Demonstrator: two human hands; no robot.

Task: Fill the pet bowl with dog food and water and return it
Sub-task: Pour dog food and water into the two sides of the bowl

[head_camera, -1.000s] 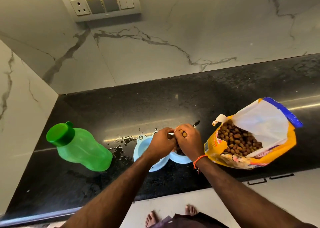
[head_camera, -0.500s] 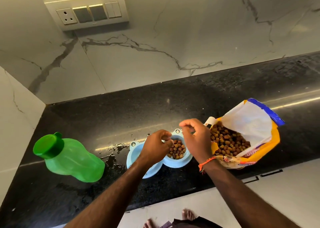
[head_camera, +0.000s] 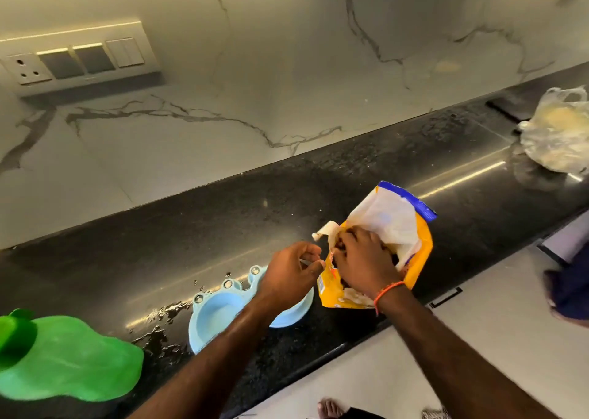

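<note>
The light blue double pet bowl (head_camera: 220, 313) stands near the black counter's front edge. Its left cup looks pale and bare, and my left arm hides the right cup. To its right lies the open yellow dog food bag (head_camera: 417, 259) with a white lining. My right hand (head_camera: 360, 259) is down in the bag's mouth, fingers curled into the brown kibble. My left hand (head_camera: 293, 275) hovers over the bowl's right cup and pinches a small thin white thing just beside the bag's torn edge.
A green water bottle (head_camera: 67, 364) stands at the lower left, with spilled water (head_camera: 159, 316) between it and the bowl. A knotted plastic bag (head_camera: 557, 138) sits at the counter's far right. A switch panel (head_camera: 73, 58) is on the marble wall.
My right hand left the bowl, where it dropped kibble, and went right into the bag. My left hand followed a little to the right. The view swung right.
</note>
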